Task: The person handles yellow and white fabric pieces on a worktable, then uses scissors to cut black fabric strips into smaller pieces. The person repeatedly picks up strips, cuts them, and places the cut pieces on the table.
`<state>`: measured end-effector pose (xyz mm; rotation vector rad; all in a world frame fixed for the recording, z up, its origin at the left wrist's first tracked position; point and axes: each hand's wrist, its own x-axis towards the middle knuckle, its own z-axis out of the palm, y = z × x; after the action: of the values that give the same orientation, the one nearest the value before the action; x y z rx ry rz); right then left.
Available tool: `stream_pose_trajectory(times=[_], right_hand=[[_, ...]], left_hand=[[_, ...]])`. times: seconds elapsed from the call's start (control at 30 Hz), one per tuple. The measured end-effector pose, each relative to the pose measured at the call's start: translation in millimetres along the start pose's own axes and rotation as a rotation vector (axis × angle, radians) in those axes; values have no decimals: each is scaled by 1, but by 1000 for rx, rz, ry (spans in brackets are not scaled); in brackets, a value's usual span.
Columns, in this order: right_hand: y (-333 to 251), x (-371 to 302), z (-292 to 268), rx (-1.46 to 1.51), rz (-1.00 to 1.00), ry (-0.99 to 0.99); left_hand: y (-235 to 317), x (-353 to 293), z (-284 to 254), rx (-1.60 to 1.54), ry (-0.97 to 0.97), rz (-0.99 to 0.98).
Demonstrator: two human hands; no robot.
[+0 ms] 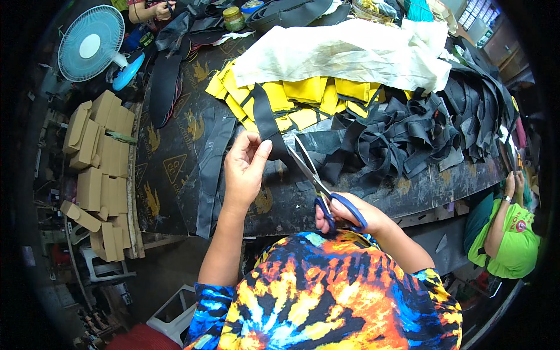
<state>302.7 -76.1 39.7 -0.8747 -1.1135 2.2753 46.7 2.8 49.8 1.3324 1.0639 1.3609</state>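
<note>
My left hand (244, 169) pinches a black fabric strip (266, 116) between thumb and fingers. The strip runs up from the hand over a pile of yellow folded pieces (303, 90), and part of it hangs to the right of my thumb. In my right hand (363, 213) is a pair of scissors (311, 171) with blue handles, my fingers through the loops. Its blades are parted and point up and left, close to the strip; whether they touch it I cannot tell. Long dark strips (211, 175) lie flat on the table beside my left wrist.
Tangled black strips (382, 143) cover the dark table's (175, 192) right side. A whitish cloth (338, 52) partly covers the yellow pieces. Cardboard boxes (105, 157) and a fan (90, 46) stand left. One person in a green shirt (513, 239) works right; another person's hand (162, 10) shows at upper left.
</note>
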Motion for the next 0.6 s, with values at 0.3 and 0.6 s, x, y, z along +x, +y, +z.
stream_pose_trajectory(times=[0.3,0.6], right_hand=[[-9,15,20,31,-46,172],[-15,-1,12,-46,-53,232]], left_hand=[[-1,-11,1,-5,4,-55],[57,-8,-65,97,161,188]])
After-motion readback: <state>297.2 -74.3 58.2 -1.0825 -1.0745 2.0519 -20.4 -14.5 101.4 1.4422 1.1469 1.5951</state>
